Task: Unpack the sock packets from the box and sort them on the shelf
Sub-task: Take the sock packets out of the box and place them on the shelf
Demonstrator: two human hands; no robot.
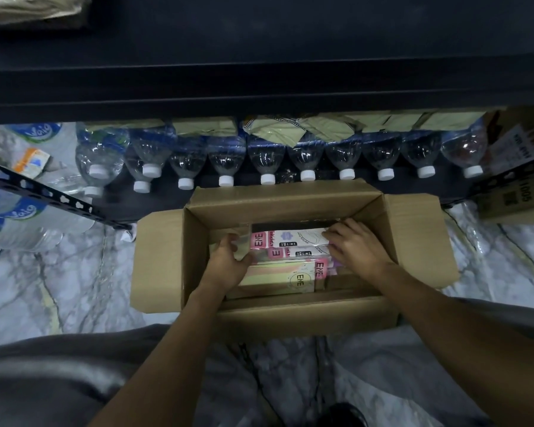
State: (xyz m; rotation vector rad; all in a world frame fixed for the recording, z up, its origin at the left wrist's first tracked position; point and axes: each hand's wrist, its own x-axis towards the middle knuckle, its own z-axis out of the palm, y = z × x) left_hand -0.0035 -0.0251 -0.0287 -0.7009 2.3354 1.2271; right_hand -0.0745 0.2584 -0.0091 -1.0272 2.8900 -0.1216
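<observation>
An open cardboard box [195, 241] stands on the marble floor below me, flaps folded out. Inside lie several sock packets in clear wrap with pink "ENE" labels [290, 238], and a pale yellow-green packet [278, 274] nearer me. My left hand [228, 260] reaches into the box and curls its fingers round the left end of the packets. My right hand [356, 245] grips their right end, fingers bent over the top packet. The dark shelf [259, 78] spans the view above the box.
A row of water bottles [265, 158] lies on the low shelf behind the box, caps toward me, with khaki packets [275, 127] behind them. Wrapped bottle packs [22, 217] sit left, a printed carton [515, 192] right. My knees frame the bottom edge.
</observation>
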